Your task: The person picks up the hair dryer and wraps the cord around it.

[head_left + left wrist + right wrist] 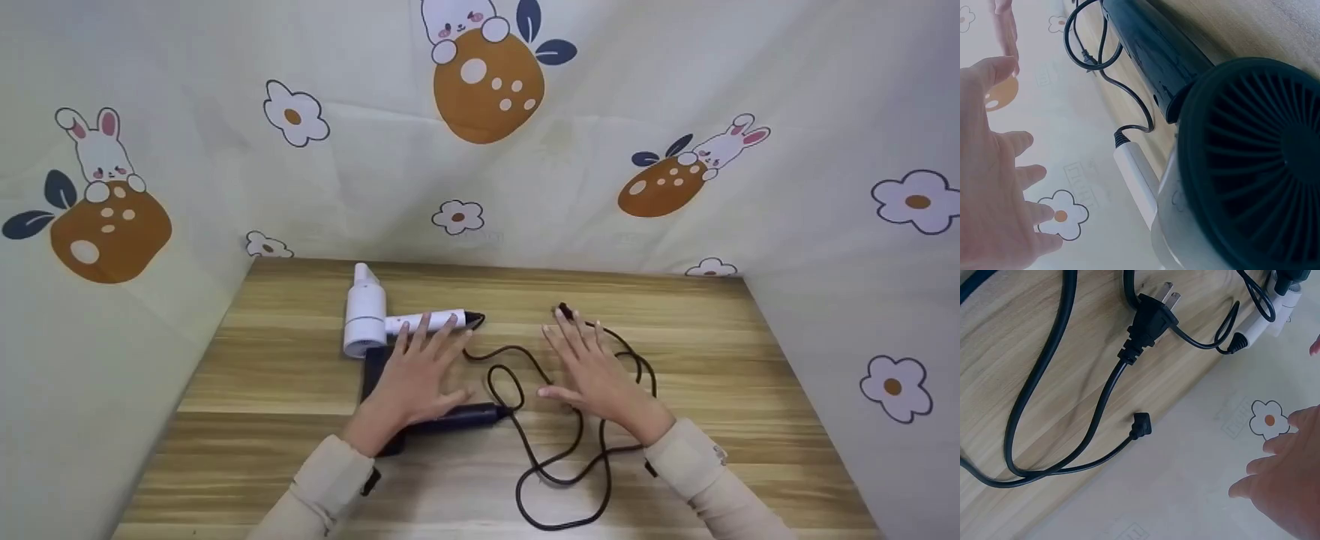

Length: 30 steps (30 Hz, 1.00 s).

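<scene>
My left hand [416, 379], fingers spread, is over the dark hair dryer [469, 416] and hides part of its body. A white hair dryer [366, 322] lies just beyond, its handle pointing right near my left fingertips. In the left wrist view the dark dryer's round ribbed grille [1264, 163] is close to the camera, and the left hand [994, 191] holds nothing. My right hand [600, 375] is spread above the black cords [570, 480], apart from them in the right wrist view. There, a two-pin plug [1151, 323] and a second plug [1141, 424] lie on the wood.
Loops of cord spread over the middle and right of the wood-grain table [712, 360]. A pale cloth [360, 180] printed with rabbits and flowers hangs behind the table and along both sides.
</scene>
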Motion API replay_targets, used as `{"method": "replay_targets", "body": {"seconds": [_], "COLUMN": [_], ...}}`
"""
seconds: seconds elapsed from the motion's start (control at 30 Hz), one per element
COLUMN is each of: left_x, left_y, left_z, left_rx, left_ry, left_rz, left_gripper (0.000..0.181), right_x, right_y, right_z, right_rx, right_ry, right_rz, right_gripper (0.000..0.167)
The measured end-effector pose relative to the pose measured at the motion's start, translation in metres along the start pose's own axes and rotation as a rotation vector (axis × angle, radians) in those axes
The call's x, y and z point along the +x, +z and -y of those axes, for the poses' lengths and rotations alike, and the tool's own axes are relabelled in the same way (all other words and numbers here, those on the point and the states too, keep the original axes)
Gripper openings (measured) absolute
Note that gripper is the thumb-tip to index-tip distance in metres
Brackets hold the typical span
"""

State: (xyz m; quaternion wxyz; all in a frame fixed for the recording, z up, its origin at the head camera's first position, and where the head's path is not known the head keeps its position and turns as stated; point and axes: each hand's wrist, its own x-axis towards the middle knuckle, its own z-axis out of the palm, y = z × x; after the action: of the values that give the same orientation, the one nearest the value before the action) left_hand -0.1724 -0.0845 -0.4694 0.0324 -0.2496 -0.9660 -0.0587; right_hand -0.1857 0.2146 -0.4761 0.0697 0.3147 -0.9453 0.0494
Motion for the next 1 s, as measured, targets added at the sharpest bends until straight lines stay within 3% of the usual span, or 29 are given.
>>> {"method": "replay_targets", "body": {"seconds": [0.27, 0.53, 0.77, 1.0], "left_x": [-0.009, -0.034, -0.052, -0.056], "left_y": [-0.005, -0.005, 0.010, 0.026], "left_z": [0.015, 0.030, 0.036, 0.043], "left_rx": [-0.056, -0.162, -0.358, -0.621], "left_ry": [-0.082, -0.266, -0.467, -0.612], "left_rz": [-0.063, -0.051, -0.037, 0.018], "left_gripper": [0.080, 0.085, 0.085, 0.100], "right_x": [-0.003, -0.004, -0.004, -0.003], "right_y": [0.001, 0.005, 0.006, 0.009], "right_z": [0.001, 0.001, 0.001, 0.003], "right_rx": [0.005, 0.011, 0.023, 0.039], "right_ry": [-0.017, -0.022, -0.020, -0.012], "right_rz": [-0.033, -0.038, -0.037, -0.037], "right_gripper": [0.091, 0.091, 0.090, 0.091]}}
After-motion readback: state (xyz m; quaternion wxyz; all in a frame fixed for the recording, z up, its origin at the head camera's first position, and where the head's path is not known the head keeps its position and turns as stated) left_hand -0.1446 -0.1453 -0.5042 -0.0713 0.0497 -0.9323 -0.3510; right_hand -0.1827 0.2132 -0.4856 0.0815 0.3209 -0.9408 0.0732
